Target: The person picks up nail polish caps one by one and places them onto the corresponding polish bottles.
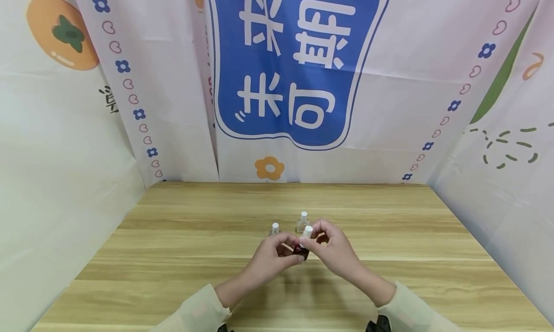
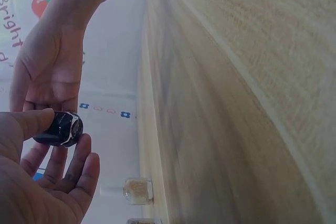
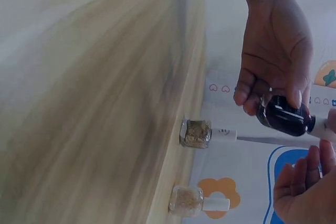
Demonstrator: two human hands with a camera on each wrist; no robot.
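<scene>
A small nail polish bottle [image 1: 300, 251] of very dark red is held tilted above the table, between both hands. My left hand [image 1: 271, 259] grips its glass body between thumb and fingers. The white cap [image 1: 308, 232] is pinched by my right hand [image 1: 335, 249]. In the right wrist view, the cap [image 3: 321, 129] sits at the bottle's dark neck; whether it is loosened I cannot tell. Just beyond the hands, two clear glittery nail polish bottles with white caps stand upright: one on the left [image 1: 275, 229], one on the right [image 1: 303, 223].
The wood-grain table [image 1: 182, 255] extends on all sides of the hands. A printed cloth [image 1: 173, 106] with a blue sign panel hangs behind its far edge, and white cloth also lines the left and right sides.
</scene>
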